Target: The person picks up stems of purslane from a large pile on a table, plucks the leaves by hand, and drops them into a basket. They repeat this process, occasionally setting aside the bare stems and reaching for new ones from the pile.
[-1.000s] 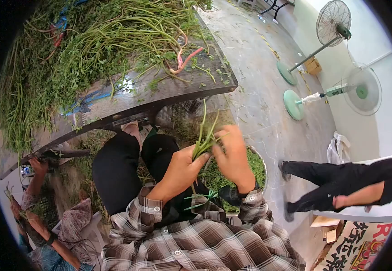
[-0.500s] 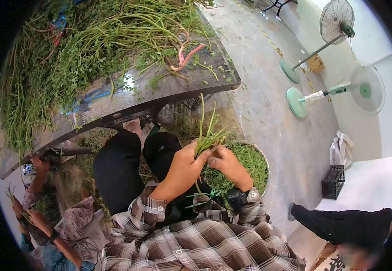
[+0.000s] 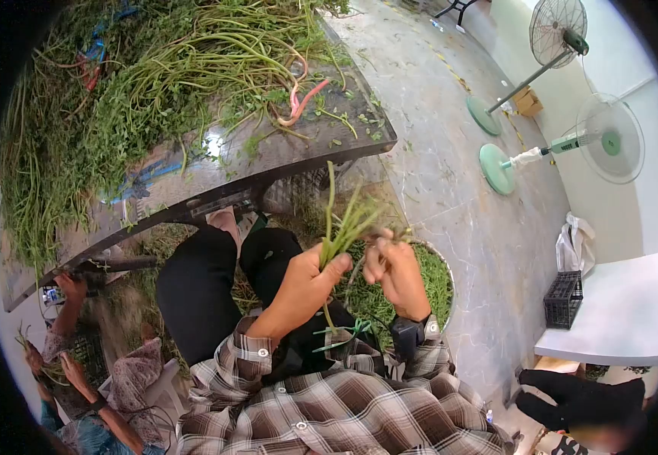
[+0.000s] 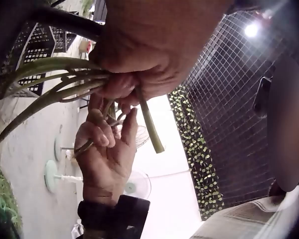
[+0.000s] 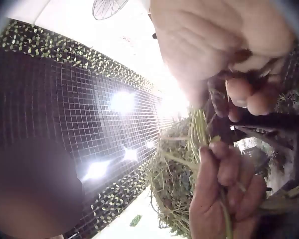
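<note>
One stem bunch [image 3: 342, 231], one round container [image 3: 451, 284], two fans [image 3: 575, 42] [image 3: 610, 142], perhaps three black crates [image 3: 564, 299] [image 4: 37, 54] [image 4: 65, 39].

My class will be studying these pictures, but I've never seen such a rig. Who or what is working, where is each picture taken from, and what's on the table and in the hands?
There is no machine here: a person works with two bare hands. The head picture comes from a camera worn on the head, looking forward and down. The other two come from cameras worn on the wrists, so in each the big hand at the top is the wearer's own and the other hand appears below it.

On the table lies a heap of leafy greens. The left hand grips a small bunch of stems. The right hand is close beside it, fingers curled; the left wrist picture seems to show it pinching a stem piece.
</note>
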`<act>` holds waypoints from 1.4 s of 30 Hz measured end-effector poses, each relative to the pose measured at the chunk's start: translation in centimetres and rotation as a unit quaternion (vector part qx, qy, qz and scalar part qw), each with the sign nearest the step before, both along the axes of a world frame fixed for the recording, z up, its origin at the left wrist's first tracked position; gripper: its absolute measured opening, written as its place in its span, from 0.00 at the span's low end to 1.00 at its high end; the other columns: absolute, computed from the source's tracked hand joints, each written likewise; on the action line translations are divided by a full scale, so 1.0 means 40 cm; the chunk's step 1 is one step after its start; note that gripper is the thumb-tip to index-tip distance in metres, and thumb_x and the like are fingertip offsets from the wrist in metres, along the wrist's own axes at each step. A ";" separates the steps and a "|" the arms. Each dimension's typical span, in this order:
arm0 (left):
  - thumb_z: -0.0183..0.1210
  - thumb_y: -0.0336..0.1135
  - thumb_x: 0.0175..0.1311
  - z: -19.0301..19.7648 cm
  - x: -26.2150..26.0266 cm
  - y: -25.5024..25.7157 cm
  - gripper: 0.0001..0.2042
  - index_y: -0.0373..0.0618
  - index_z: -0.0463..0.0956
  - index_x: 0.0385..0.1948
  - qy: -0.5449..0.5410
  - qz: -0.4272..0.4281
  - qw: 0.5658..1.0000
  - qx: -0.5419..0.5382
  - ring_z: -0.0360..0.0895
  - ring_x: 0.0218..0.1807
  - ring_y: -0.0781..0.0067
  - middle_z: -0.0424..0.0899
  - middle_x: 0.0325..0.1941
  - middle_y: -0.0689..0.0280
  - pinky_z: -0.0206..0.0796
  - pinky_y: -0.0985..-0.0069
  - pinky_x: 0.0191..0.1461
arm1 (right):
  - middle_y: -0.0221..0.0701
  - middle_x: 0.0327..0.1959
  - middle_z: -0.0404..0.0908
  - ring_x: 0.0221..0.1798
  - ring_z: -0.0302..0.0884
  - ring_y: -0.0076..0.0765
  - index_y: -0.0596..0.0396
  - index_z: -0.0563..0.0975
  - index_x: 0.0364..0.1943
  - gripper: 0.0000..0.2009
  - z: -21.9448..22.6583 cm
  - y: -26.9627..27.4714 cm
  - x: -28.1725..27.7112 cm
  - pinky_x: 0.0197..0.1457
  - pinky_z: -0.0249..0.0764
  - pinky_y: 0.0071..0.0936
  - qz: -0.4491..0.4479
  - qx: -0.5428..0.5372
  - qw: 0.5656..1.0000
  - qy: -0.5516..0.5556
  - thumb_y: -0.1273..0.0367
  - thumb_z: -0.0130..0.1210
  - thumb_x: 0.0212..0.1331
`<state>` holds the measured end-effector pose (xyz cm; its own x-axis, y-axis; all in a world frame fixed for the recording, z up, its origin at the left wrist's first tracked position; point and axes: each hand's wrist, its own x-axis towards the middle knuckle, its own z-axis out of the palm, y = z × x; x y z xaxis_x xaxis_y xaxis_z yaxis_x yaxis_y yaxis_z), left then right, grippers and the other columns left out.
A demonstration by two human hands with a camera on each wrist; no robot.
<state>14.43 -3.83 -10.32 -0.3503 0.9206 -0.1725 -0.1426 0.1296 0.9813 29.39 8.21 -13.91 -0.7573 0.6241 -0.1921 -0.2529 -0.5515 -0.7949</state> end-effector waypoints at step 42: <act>0.46 0.40 0.67 -0.034 0.008 0.017 0.15 0.42 0.69 0.22 -0.100 -0.137 0.980 -0.104 0.56 0.17 0.87 0.61 0.15 0.76 0.48 0.83 0.20 | 0.27 0.22 0.68 0.19 0.63 0.19 0.57 0.71 0.31 0.08 -0.185 0.360 0.266 0.25 0.73 0.19 -0.509 0.002 0.859 -0.062 0.66 0.51 0.61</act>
<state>14.73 -3.15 -11.70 -0.0357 0.9132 -0.4060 -0.2613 0.3836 0.8858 40.03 22.62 -21.33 0.2061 0.9514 -0.2287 -0.5153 -0.0931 -0.8519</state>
